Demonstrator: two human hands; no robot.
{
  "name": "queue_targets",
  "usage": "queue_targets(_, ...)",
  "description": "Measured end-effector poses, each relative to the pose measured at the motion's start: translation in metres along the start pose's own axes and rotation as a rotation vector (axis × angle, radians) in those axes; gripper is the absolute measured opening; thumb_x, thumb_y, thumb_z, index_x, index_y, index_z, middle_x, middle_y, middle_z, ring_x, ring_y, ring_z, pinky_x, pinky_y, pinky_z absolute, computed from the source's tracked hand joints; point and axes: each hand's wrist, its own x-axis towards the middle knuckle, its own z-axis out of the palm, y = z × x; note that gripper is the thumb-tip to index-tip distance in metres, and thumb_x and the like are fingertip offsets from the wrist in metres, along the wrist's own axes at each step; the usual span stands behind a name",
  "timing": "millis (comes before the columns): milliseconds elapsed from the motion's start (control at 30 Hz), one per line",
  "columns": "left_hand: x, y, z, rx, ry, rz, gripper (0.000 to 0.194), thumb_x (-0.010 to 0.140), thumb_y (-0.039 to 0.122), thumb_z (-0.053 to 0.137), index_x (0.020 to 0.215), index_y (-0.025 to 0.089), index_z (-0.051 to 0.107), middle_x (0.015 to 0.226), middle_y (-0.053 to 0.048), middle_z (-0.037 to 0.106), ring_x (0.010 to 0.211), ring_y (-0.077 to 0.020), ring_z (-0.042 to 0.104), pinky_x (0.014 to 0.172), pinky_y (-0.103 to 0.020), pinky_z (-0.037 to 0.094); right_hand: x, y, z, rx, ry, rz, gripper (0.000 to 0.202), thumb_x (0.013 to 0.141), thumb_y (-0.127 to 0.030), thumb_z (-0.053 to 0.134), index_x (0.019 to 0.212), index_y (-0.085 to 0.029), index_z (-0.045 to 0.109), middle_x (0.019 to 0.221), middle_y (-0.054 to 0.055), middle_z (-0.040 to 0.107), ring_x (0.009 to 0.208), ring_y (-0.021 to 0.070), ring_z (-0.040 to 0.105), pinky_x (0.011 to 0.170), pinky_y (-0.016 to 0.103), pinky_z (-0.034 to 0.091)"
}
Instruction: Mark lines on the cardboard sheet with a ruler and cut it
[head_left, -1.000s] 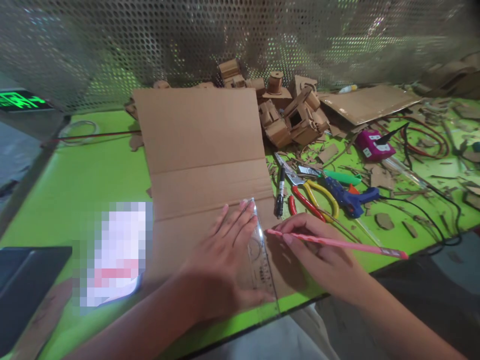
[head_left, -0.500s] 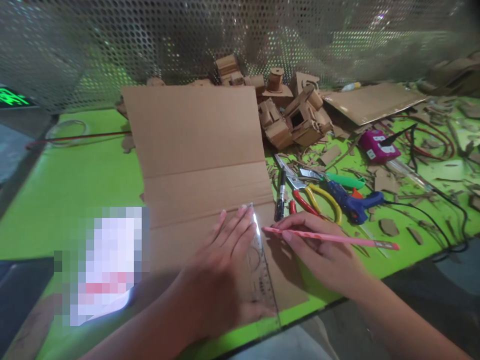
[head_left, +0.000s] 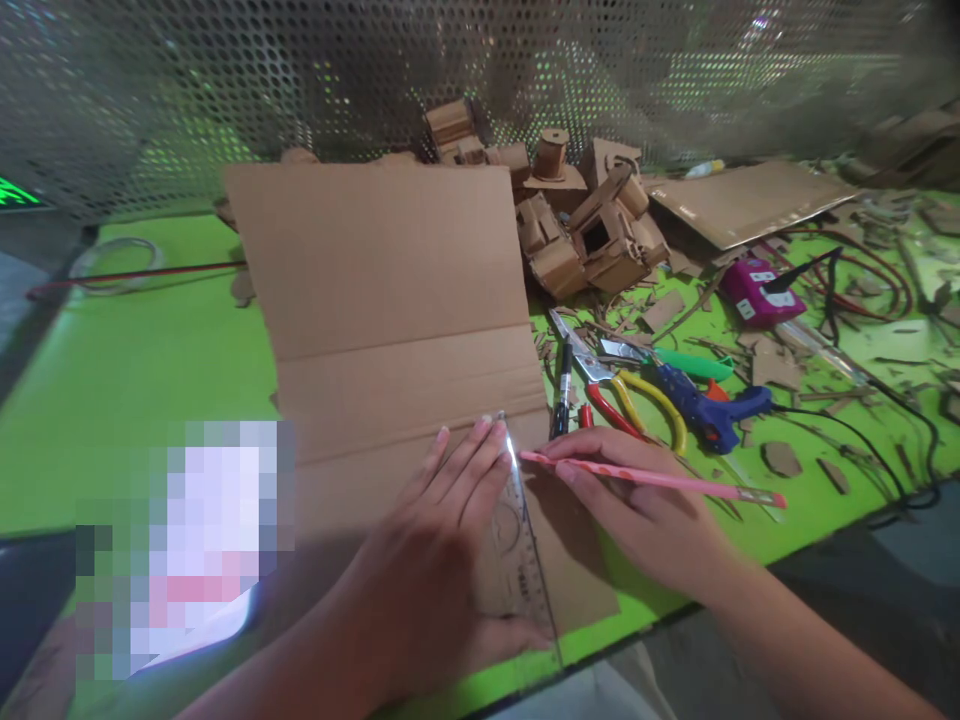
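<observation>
At lower centre, one clear ruler [head_left: 519,560], partly covered, is pressed by the spread left hand [head_left: 442,530] onto one cardboard sheet [head_left: 390,260]. One pink pencil [head_left: 697,485] is pinched in the right hand [head_left: 652,525]. At lower left, one bright object [head_left: 202,530] is blurred out. Inside one upper-centre cardboard box [head_left: 619,265], nothing can be made out.

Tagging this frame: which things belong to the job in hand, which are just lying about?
In use:
- clear plastic ruler, under left hand
- slim pink pencil, in right hand
- creased brown cardboard sheet

Apparently lying about:
- long black marker
- blue plastic glue gun
- boxy purple device
</observation>
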Motion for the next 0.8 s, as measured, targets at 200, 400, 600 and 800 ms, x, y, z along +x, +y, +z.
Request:
queue_targets(200,0.0004,0.0010,-0.0008,0.007,-0.016,-0.007,0.136,0.063,0.087,0.076,0.159,0.001,0.030,0.168,-0.026,0.038,0.159,-0.0389,0.030,0.132,-0.058,0.020,0.0005,-0.0010,-0.0008,0.017,0.011,0.008,0.014,0.104,-0.027,0.064,0.112,-0.028,0.075,0.109,-0.003,0.080,0.098,0.0120,0.073,0.086,0.024,0.056)
queue_targets(400,0.0009,0.0007,0.0004,-0.006,-0.019,-0.002,0.137,0.063,0.083,0.078,0.160,0.001,0.029,0.169,-0.026,0.035,0.160,-0.0382,0.027,0.133,-0.055,0.013,0.0011,-0.0002,-0.0013,0.017,0.009,0.002,0.014,0.104,-0.027,0.064,0.113,-0.028,0.075,0.111,-0.002,0.081,0.102,0.0135,0.074,0.089,0.025,0.056)
queue_targets(600,0.0011,0.0018,-0.0004,-0.006,-0.040,-0.010,0.137,0.063,0.086,0.075,0.160,0.001,0.029,0.170,-0.026,0.033,0.160,-0.0385,0.026,0.133,-0.056,0.014,0.0016,0.0001,0.0004,0.011,0.011,-0.029,0.014,0.104,-0.025,0.064,0.112,-0.029,0.075,0.109,-0.003,0.082,0.100,0.0144,0.074,0.088,0.026,0.056)
queue_targets(800,0.0018,0.0022,-0.0007,0.007,-0.046,-0.022,0.140,0.062,0.087,0.076,0.161,0.002,0.027,0.170,-0.025,0.032,0.160,-0.0380,0.026,0.133,-0.056,0.015,0.0010,0.0015,0.0020,0.009,0.012,-0.030,0.014,0.104,-0.027,0.064,0.112,-0.029,0.075,0.110,-0.003,0.081,0.101,0.0144,0.074,0.088,0.026,0.055)
